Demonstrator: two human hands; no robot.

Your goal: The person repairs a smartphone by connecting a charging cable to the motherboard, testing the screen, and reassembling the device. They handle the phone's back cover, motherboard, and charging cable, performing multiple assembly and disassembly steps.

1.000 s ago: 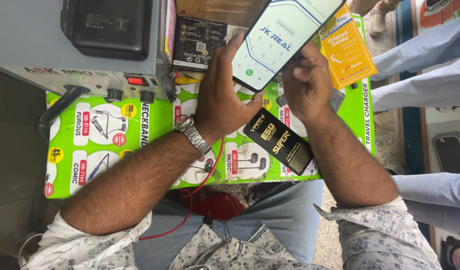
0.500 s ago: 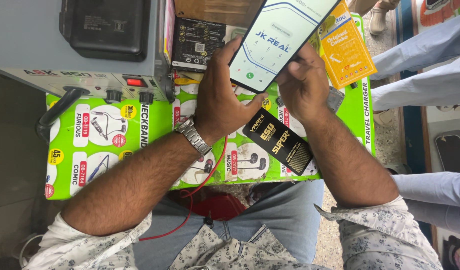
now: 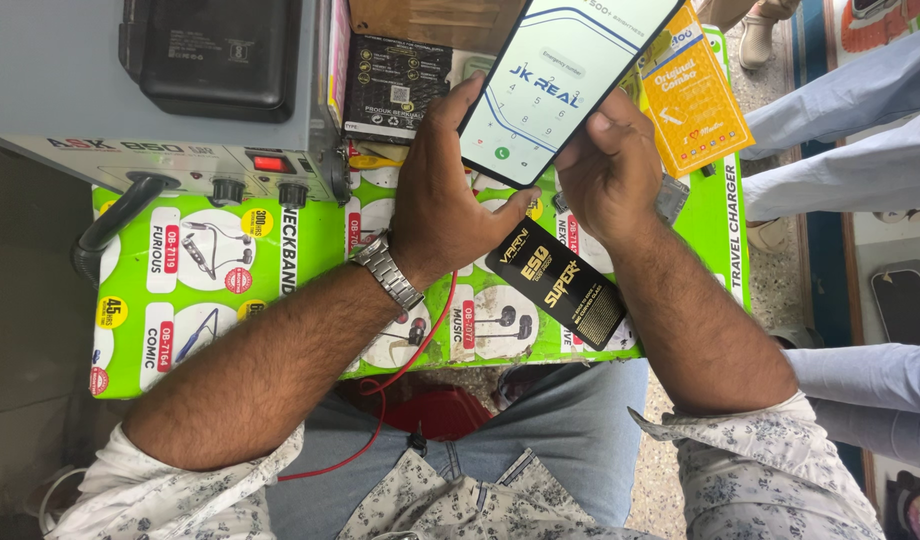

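A smartphone (image 3: 560, 80) with a lit white screen showing a dial pad is held up above a green printed work mat (image 3: 230, 280). My left hand (image 3: 445, 205) grips its lower left edge, a metal watch on the wrist. My right hand (image 3: 610, 165) holds the lower right edge, thumb resting on the screen. A black and gold flat packet (image 3: 565, 285) lies on the mat under my right forearm.
A grey bench power unit (image 3: 180, 110) with knobs and a red switch stands at the left, a black box on top. A red wire (image 3: 420, 350) runs to my lap. An orange packet (image 3: 695, 95) lies at the right. Another person's sleeves (image 3: 850, 130) are at the right edge.
The phone and both hands have shifted slightly up and right in view; my grip on the phone is unchanged.
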